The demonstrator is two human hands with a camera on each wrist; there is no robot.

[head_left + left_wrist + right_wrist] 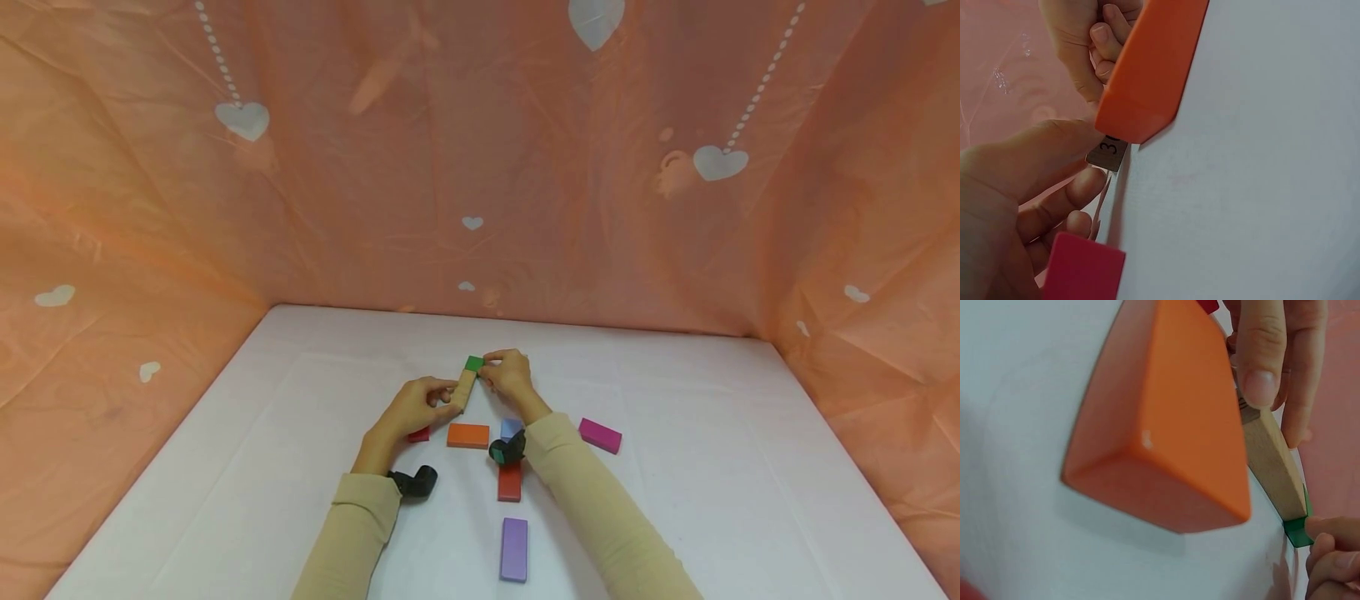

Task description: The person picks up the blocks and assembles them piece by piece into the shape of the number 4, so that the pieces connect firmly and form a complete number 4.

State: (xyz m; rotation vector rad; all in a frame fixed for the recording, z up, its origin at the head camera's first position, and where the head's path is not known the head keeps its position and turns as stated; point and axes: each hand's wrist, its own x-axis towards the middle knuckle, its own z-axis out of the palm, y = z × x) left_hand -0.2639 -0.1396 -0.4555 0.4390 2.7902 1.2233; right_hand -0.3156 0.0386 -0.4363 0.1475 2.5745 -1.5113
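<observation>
A plain wooden block lies slantwise on the white table, with a green block against its far end. My left hand pinches the wooden block near its close end, thumb on one side and fingers on the other. Dark markings show on that end face in the left wrist view. At the far end my right hand pinches the green block between thumb and forefinger. In the right wrist view the green block touches the end of the wooden block.
Closer to me lie an orange block, a partly hidden blue block, a red block and a purple block. A magenta block lies right; a crimson block is partly behind my left hand. An orange curtain surrounds the table.
</observation>
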